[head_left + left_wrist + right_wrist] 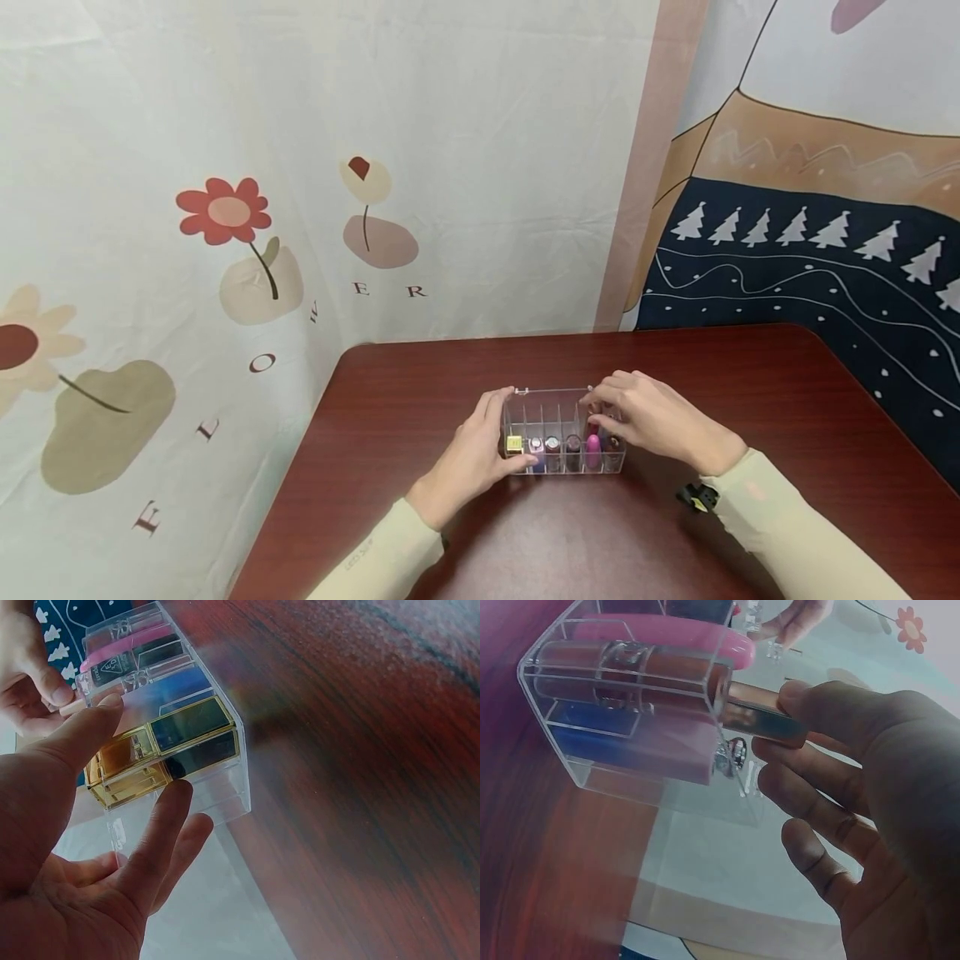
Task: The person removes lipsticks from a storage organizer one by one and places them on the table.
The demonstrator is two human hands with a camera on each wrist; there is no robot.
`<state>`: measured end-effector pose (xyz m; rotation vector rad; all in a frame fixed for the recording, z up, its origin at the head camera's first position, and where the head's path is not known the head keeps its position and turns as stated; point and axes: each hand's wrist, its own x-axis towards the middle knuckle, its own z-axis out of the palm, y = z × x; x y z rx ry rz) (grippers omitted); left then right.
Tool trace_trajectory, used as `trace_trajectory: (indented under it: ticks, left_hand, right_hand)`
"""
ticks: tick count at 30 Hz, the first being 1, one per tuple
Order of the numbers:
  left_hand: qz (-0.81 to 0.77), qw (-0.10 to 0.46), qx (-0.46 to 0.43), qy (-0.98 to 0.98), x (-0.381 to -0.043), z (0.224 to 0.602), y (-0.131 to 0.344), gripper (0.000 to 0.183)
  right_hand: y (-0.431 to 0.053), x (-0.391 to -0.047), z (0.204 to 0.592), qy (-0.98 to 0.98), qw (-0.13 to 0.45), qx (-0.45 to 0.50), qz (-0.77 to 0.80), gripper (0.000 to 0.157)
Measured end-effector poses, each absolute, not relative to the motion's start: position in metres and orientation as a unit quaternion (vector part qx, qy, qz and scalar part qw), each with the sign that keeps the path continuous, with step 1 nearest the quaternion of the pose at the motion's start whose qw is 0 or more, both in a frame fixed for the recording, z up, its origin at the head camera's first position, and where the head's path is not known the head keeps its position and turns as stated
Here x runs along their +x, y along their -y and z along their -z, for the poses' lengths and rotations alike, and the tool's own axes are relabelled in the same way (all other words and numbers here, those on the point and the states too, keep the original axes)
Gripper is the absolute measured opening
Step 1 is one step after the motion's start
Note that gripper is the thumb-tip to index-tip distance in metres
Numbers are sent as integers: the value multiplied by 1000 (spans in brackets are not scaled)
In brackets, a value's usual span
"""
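A clear plastic lipstick organizer (555,471) stands on the table, with lipstick tubes in its front row of compartments. My left hand (474,437) holds its left end, thumb over the front and fingers along the side and back. Near that thumb in the left wrist view are gold-trimmed square lipsticks (193,724). At the right end, my right hand (648,412) reaches over the back compartments. Its thumb and index finger pinch a shiny copper-coloured lipstick (761,712), which stands partly inside the organizer. Beside it are a blue and lilac tube (637,746) and a bright pink tube (682,637).
The dark red wooden table (420,383) extends around the organizer. Behind it hangs a pale cloth (480,125) with printed flowers, and a dark blue cloth (787,283) with white trees hangs at the right. A black strap (699,498) is at the right wrist.
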<state>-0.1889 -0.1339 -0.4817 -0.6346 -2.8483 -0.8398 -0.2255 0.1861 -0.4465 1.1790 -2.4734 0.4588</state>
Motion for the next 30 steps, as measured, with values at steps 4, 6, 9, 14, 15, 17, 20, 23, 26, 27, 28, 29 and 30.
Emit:
trace_trajectory:
  ticks: [4, 6, 9, 14, 15, 17, 20, 23, 26, 27, 28, 29, 30]
  left_hand:
    - [279, 49, -205, 937, -189, 481, 134, 110]
    - [279, 48, -204, 937, -189, 482, 134, 110]
    - [277, 51, -207, 937, -189, 482, 134, 110]
    - [273, 61, -212, 936, -189, 484, 134, 109]
    - [273, 61, -211, 937, -189, 484, 135, 109]
    - [272, 58, -209, 938, -189, 483, 135, 109]
    - [270, 55, -208, 938, -188, 483, 135, 109]
    - [270, 52, -208, 939, -187, 482, 135, 109]
    - [271, 48, -205, 939, -187, 481, 135, 109]
    - [271, 47, -204, 940, -187, 481, 135, 109]
    - [271, 48, -204, 940, -188, 481, 134, 109]
    - [271, 48, -205, 939, -188, 481, 134, 109]
    - [271, 48, -204, 939, -188, 481, 134, 109]
  right_hand:
    - [-187, -226, 443, 879, 175, 411, -168, 24]
    - [-188, -225, 441, 882, 168, 406, -171, 25]
    - [-189, -225, 436, 887, 158, 396, -178, 27]
    - [-191, -226, 429, 885, 158, 393, -194, 26]
    - [-192, -227, 428, 883, 160, 395, -198, 25]
    - [-193, -228, 426, 879, 166, 397, -203, 24]
    - [-196, -229, 423, 874, 175, 401, -212, 24]
    - [-199, -231, 419, 873, 182, 398, -215, 26]
    - [-203, -231, 415, 878, 184, 388, -213, 29]
    - [-205, -231, 414, 879, 183, 385, -214, 30]
    - [-207, -231, 413, 880, 184, 383, -214, 30]
    - [-208, -231, 412, 879, 186, 382, -214, 31]
    - [-210, -231, 410, 879, 190, 382, -213, 32]
